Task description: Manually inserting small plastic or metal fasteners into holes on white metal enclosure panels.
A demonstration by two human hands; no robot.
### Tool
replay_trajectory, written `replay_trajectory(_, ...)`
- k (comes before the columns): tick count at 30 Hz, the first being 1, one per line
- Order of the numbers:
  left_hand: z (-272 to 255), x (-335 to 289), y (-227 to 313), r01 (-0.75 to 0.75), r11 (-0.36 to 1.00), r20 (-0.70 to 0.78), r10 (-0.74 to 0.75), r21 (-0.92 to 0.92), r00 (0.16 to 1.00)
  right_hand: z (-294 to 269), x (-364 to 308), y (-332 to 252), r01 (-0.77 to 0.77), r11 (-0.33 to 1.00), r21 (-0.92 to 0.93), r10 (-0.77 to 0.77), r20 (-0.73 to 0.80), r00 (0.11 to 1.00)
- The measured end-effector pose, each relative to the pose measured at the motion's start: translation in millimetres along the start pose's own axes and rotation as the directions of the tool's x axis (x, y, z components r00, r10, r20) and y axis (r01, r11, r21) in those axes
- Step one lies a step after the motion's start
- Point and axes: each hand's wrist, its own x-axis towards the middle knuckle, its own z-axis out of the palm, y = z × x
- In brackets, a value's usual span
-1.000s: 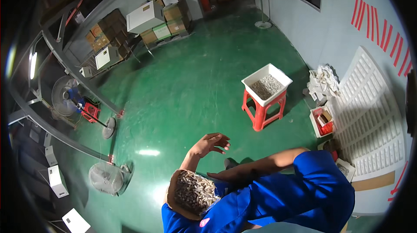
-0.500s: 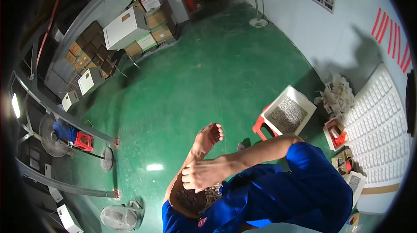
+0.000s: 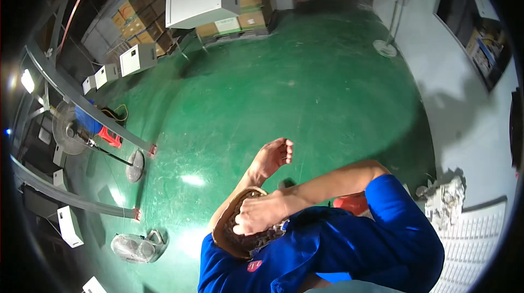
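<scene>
A brown-rimmed container [image 3: 220, 233] is held against my chest, my left forearm wrapped round its outer side. Many small greyish-brown pieces lie in it, too small to name. My right hand [image 3: 257, 214] is over the container's mouth, its fingers curled together and pointing down among the pieces. What those fingers grip, if anything, is hidden. Beyond the rim, my left hand [image 3: 274, 157] hangs in the air with loosely bent fingers and nothing in it.
A red plastic stool [image 3: 352, 204] shows partly behind my right forearm. To the right are crumpled white sacks [image 3: 446, 201] and a white slotted panel [image 3: 472, 244]. A floor fan [image 3: 139, 247] stands lower left, another fan [image 3: 71, 128] farther left. White cabinets [image 3: 202, 1] hang far ahead.
The view has swung, and the white tub of grey pieces by the red stool is out of sight. My right hand has moved from above the container's rim down into its mouth.
</scene>
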Motion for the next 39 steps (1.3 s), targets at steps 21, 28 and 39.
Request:
replay_trajectory(21,-159,375,234,-0.304,0.782,-0.048,0.333,-0.544,0.942,-182,-201,540,-0.566,0.691,-0.449,0.347,-0.481,0.805)
replay_trajectory(28,-209,480,279,-0.428,0.729,-0.206,0.378,-0.534,0.903,-242,-240,655,-0.447,0.851,-0.278,0.233,-0.562,0.794)
replay_trajectory(39,-294,553,359,-0.526,0.701,-0.396,0.362,-0.481,0.844,-301,-227,800,-0.436,0.683,0.586,0.622,-0.153,0.768)
